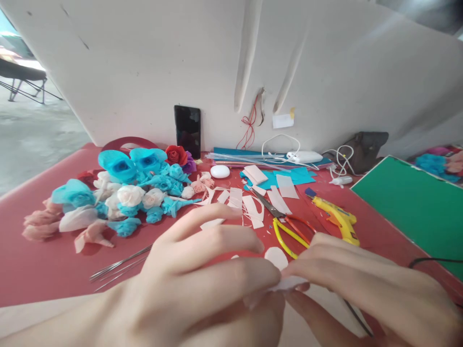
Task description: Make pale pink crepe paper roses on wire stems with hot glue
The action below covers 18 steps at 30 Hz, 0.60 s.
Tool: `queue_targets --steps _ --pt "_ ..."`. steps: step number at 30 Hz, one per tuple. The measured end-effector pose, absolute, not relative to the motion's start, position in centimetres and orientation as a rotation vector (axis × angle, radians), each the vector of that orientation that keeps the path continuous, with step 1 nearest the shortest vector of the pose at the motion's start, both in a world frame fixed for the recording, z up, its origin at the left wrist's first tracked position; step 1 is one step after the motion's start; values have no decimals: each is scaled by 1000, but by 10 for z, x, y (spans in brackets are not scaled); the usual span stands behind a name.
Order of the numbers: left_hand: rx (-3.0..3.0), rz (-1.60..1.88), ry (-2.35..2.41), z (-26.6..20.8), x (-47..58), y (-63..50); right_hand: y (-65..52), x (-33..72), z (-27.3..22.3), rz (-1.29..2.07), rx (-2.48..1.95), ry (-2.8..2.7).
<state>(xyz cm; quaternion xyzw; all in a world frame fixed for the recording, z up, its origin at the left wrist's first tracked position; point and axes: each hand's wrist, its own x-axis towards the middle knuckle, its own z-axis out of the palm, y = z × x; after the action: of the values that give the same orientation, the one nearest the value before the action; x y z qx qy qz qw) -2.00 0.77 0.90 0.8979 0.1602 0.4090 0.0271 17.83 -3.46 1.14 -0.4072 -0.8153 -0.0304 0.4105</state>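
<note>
I am in what looks like a small craft workshop; whether in a home or a shop, I cannot tell. My red table bears artificial flowers, pale scraps, scissors, a glue gun and thin rods, beside a white panel. Off to my left, a chair stands on grey floor.

The left hand and right hand run past the bottom edge, their fingers covering much of the white piece between them — its full shape cannot be told. The left hand also hides one end of the thin metal rods, and the right hides part of the scissors. A chair is cut off at the left edge, a green board at the right, where bunched flowers blur together.
</note>
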Motion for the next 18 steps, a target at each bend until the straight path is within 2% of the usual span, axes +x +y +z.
queue_targets --steps 4,10,15,18 --pt "2634 1216 530 5 -21 5 -32 183 13 72 -986 -2133" --pt "2748 1227 494 7 -17 8 -32 184 19 276 -1060 -2117" --pt "2530 1222 673 5 -11 10 -21 190 28 741 -1119 -2134" --pt "2212 1229 783 4 -8 11 -15 190 26 1121 -1110 -1920"
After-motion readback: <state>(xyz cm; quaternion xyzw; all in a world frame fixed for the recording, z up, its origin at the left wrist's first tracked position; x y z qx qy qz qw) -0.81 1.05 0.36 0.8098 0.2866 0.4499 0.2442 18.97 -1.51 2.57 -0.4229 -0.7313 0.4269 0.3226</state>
